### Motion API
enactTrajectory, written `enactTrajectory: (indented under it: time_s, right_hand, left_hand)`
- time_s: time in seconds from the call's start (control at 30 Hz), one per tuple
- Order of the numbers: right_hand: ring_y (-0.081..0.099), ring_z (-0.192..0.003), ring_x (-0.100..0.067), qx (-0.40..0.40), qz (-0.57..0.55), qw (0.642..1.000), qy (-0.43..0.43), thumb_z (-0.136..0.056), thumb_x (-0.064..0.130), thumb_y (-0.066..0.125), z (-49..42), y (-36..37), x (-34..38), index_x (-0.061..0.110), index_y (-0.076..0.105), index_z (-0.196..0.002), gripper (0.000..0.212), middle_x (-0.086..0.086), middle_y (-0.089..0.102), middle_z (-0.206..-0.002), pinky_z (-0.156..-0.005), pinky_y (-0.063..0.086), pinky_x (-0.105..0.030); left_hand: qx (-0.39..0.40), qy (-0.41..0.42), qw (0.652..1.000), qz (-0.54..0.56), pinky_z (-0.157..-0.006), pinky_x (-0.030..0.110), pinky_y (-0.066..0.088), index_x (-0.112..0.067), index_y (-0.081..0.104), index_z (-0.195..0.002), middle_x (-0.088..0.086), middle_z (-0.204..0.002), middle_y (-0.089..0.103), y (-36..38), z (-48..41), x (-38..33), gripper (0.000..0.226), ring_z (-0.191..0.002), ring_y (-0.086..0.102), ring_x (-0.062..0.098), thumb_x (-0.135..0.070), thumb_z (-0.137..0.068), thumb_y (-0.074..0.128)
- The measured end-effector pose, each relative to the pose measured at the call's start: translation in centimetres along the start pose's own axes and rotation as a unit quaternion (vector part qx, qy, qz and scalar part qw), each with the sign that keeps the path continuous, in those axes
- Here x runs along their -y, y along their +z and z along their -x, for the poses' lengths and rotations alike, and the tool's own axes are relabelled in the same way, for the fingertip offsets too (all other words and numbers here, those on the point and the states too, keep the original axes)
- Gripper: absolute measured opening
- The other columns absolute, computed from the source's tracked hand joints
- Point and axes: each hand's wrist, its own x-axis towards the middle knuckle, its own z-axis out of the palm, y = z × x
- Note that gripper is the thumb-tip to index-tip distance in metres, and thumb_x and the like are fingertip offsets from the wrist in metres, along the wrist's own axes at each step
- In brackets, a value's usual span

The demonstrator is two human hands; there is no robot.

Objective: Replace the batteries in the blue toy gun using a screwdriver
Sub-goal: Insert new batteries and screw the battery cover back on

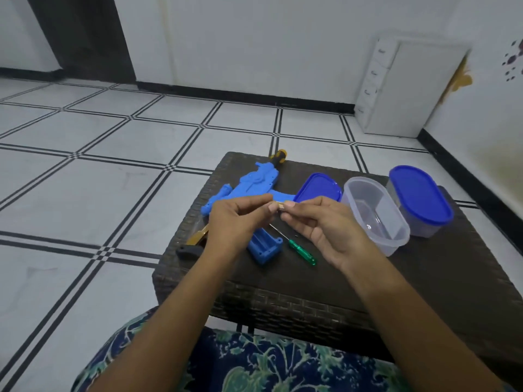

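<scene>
Our left hand [235, 219] and right hand [319, 224] both pinch what looks like a battery [280, 206] over the blue toy gun [254, 182], which lies at the left edge of the wicker table [424, 278]. We'd check polarity before seating it.

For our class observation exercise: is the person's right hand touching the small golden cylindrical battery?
Touching. The head view shows the right hand pinching one end of the small golden cylindrical battery, with the left hand pinching the other end.
</scene>
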Motion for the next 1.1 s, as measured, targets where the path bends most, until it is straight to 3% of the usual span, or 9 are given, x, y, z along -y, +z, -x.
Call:
enactTrajectory:
  time_s: [0.13,0.3,0.4,0.47,0.53,0.67,0.83,0.97,1.1]
  right_hand:
    - [0.075,-0.079,-0.027,0.008,0.015,1.000,-0.002,-0.079,-0.012,0.068,-0.4,1.0,-0.4,-0.007,0.059,-0.084,0.011,-0.023,0.073,-0.082,-0.070,0.061,-0.027]
    - [0.074,-0.082,-0.031,0.004,0.152,0.988,-0.032,-0.077,-0.010,0.073,-0.7,1.4,-0.5,-0.013,0.061,-0.089,0.018,-0.029,0.071,-0.090,-0.069,0.061,-0.028]
    - [0.073,-0.068,-0.020,0.037,0.398,0.913,-0.085,-0.073,0.000,0.082,-0.9,1.4,-1.1,0.000,0.068,-0.084,0.018,-0.016,0.074,-0.076,-0.063,0.060,-0.026]
    - [0.071,-0.066,-0.012,0.068,0.548,0.825,-0.122,-0.072,0.010,0.085,-1.1,1.6,-1.8,0.009,0.073,-0.081,0.015,-0.005,0.074,-0.072,-0.065,0.059,-0.026]
    - [0.069,-0.068,-0.009,0.092,0.613,0.771,-0.148,-0.074,0.016,0.084,-1.2,2.1,-2.7,0.011,0.075,-0.082,0.013,0.001,0.072,-0.073,-0.066,0.057,-0.024]
    - [0.060,-0.068,-0.004,0.118,0.640,0.740,-0.171,-0.082,0.020,0.077,-1.7,2.3,-3.5,0.011,0.078,-0.088,0.011,0.003,0.069,-0.078,-0.064,0.050,-0.020]
    - [0.050,-0.095,-0.013,0.164,0.693,0.680,-0.176,-0.088,0.012,0.067,-2.6,1.6,-3.2,0.019,0.075,-0.105,0.020,0.000,0.060,-0.105,-0.078,0.043,-0.023]
    - [0.042,-0.095,-0.013,0.123,0.670,0.703,-0.204,-0.082,0.023,0.075,-3.3,1.5,-3.8,0.024,0.063,-0.092,0.016,0.005,0.046,-0.095,-0.077,0.036,-0.026]
    - [0.049,-0.089,-0.018,0.017,0.722,0.625,-0.295,-0.089,0.034,0.065,-3.8,3.0,-5.8,0.021,0.047,-0.082,0.023,0.007,0.049,-0.085,-0.076,0.039,-0.034]
  left_hand:
    - [-0.043,-0.020,0.999,0.018,-0.074,0.026,0.058,0.002,0.072,-0.098,0.015,-0.086,0.074,-0.4,-0.3,0.1,0.021,-0.081,0.072,0.024,-0.004,-0.077,0.074]
    - [-0.049,-0.065,0.996,-0.029,-0.072,0.028,0.059,-0.006,0.075,-0.082,0.011,-0.076,0.073,-1.8,-0.9,0.0,0.006,-0.078,0.070,0.022,-0.012,-0.081,0.072]
    - [-0.127,0.025,0.941,-0.312,-0.074,0.027,0.050,-0.018,0.075,-0.082,-0.003,-0.078,0.070,-3.3,-1.7,0.5,0.007,-0.074,0.063,0.014,-0.020,-0.081,0.068]
    - [-0.106,0.065,0.888,-0.443,-0.080,0.027,0.047,-0.019,0.073,-0.099,0.000,-0.098,0.070,-4.0,-1.8,0.7,0.021,-0.084,0.061,0.015,-0.019,-0.081,0.062]
    - [-0.064,0.072,0.866,-0.490,-0.091,0.035,0.048,-0.020,0.071,-0.107,0.000,-0.113,0.068,-4.5,-2.0,1.0,0.031,-0.104,0.061,0.021,-0.015,-0.080,0.058]
    - [-0.045,0.082,0.864,-0.494,-0.092,0.029,0.044,-0.016,0.070,-0.111,0.006,-0.119,0.066,-4.6,-2.4,1.5,0.036,-0.115,0.055,0.022,-0.009,-0.080,0.054]
    - [-0.047,0.100,0.842,-0.527,-0.079,0.032,0.046,-0.017,0.069,-0.111,0.005,-0.108,0.067,-4.4,-2.5,1.8,0.035,-0.108,0.054,0.027,-0.011,-0.083,0.050]
    - [-0.064,0.112,0.828,-0.545,-0.069,0.028,0.035,-0.016,0.070,-0.102,0.004,-0.095,0.067,-3.9,-2.4,1.7,0.029,-0.101,0.048,0.027,-0.011,-0.085,0.047]
    - [-0.075,0.110,0.811,-0.570,-0.061,0.031,0.027,-0.007,0.062,-0.078,0.002,-0.074,0.054,-3.1,-2.2,2.0,0.018,-0.080,0.037,0.024,-0.010,-0.082,0.044]
